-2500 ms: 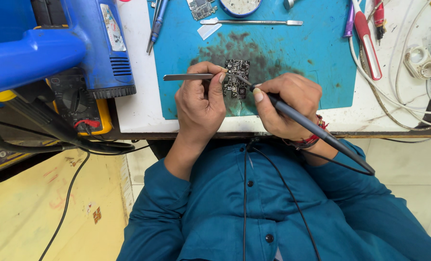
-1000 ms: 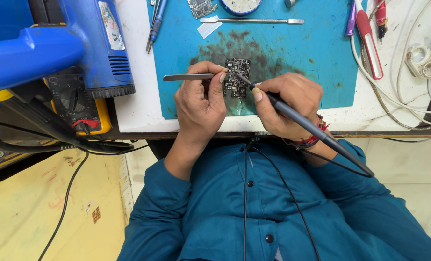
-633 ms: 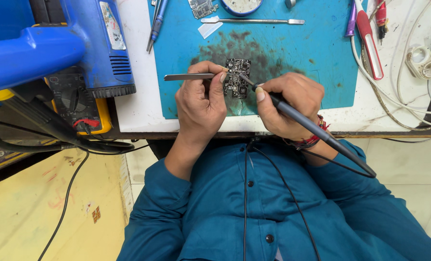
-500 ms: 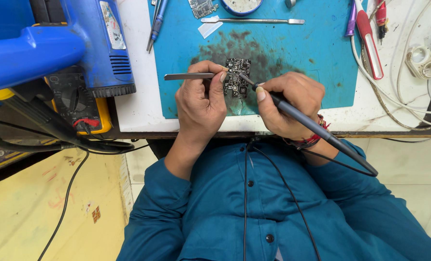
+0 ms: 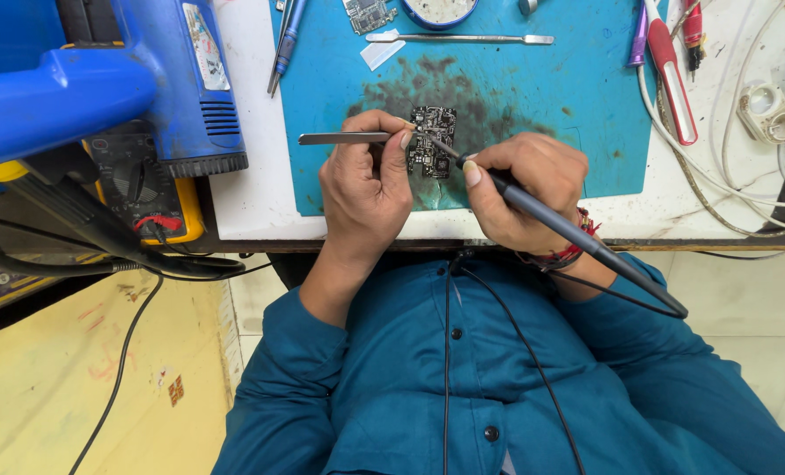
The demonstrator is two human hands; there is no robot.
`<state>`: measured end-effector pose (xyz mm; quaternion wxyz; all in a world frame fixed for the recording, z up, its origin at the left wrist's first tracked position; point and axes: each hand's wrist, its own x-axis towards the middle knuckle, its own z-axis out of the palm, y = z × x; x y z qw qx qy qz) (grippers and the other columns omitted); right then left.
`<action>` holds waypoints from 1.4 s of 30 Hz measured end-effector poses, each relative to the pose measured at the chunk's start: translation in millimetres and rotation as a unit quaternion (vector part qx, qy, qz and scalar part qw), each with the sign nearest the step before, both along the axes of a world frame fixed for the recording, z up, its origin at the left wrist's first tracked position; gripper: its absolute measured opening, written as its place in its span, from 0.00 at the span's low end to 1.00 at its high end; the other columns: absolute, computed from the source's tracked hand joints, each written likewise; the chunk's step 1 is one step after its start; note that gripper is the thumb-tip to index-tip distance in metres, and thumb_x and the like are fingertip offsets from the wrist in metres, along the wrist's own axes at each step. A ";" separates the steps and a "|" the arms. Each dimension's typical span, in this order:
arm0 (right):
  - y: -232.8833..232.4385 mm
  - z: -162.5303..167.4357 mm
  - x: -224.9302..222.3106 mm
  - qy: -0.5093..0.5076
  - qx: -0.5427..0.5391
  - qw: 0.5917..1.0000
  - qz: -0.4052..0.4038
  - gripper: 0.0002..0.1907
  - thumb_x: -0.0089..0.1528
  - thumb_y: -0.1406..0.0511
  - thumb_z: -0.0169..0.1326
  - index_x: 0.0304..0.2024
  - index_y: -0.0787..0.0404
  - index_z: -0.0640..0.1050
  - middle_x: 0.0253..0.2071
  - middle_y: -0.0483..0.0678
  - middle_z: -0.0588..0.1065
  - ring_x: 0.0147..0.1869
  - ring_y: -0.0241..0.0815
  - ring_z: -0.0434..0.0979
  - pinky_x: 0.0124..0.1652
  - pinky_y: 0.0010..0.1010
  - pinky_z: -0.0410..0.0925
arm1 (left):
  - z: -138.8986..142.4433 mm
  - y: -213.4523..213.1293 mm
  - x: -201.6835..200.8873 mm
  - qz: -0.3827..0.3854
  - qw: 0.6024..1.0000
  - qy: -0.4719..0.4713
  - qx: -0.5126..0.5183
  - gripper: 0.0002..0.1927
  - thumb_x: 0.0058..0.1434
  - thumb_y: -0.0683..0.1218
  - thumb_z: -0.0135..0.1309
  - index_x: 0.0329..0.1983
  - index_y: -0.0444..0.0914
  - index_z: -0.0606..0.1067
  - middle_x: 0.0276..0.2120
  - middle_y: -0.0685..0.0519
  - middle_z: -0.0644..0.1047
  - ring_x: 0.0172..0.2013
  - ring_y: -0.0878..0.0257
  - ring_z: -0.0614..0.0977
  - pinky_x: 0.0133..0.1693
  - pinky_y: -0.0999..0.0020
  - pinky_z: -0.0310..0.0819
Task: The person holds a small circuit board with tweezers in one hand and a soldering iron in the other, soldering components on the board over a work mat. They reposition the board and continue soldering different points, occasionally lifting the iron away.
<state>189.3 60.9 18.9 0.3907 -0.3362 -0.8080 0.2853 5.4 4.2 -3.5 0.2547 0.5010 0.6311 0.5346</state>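
Note:
A small dark circuit board (image 5: 433, 141) lies on a blue work mat (image 5: 516, 97) stained black around it. My left hand (image 5: 366, 185) pinches metal tweezers (image 5: 340, 138) whose tips reach the board's left edge. A dark soldering iron (image 5: 568, 229) sits in my right hand (image 5: 524, 189), gripped like a pen, with its tip touching the top of the board. The iron's cable trails off to the right over my blue sleeve.
A blue hot-air station (image 5: 102, 79) and a yellow multimeter (image 5: 150, 189) stand at the left. On the mat's far side lie a metal spatula (image 5: 458, 38), a pen (image 5: 287, 35) and another small board (image 5: 368, 14). Red-handled tools (image 5: 670, 70) and white cables (image 5: 744, 176) lie right.
Both hands stay on the board; the soldering iron's tip and handle shift only very slightly. The tweezers have not moved.

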 end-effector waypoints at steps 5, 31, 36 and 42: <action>-0.2 0.3 0.5 -0.007 -0.003 1.000 0.003 0.05 0.62 0.73 0.63 0.34 0.63 0.78 0.30 0.51 0.78 0.30 0.46 0.77 0.30 0.31 0.66 | -0.3 0.0 -0.4 -0.004 1.000 0.004 0.008 0.04 0.74 0.39 0.55 0.47 0.34 0.73 0.39 0.52 0.79 0.31 0.69 0.79 0.33 0.73 0.74; 0.6 2.6 1.0 -0.017 0.032 0.999 0.011 0.10 0.70 0.71 0.57 0.53 0.65 0.76 0.43 0.51 0.80 0.42 0.49 0.83 0.44 0.35 0.73 | 1.7 -1.6 0.6 0.001 1.000 -0.019 0.001 0.04 0.74 0.39 0.54 0.48 0.34 0.73 0.38 0.52 0.80 0.31 0.69 0.80 0.35 0.73 0.76; 3.6 7.6 -10.7 -0.140 0.074 0.987 0.015 0.26 0.63 0.58 0.68 0.56 0.64 0.74 0.45 0.56 0.77 0.46 0.56 0.77 0.46 0.42 0.71 | 1.1 -0.5 0.5 -0.001 1.000 0.003 0.021 0.04 0.74 0.39 0.55 0.48 0.34 0.72 0.39 0.51 0.79 0.32 0.69 0.80 0.35 0.73 0.76; 3.5 10.4 -14.4 -0.162 0.068 0.985 0.008 0.24 0.60 0.67 0.63 0.59 0.60 0.74 0.50 0.55 0.76 0.50 0.55 0.75 0.49 0.42 0.69 | 3.0 -1.3 1.6 0.001 1.000 -0.009 0.010 0.05 0.73 0.38 0.56 0.47 0.33 0.72 0.35 0.53 0.78 0.28 0.71 0.78 0.31 0.74 0.73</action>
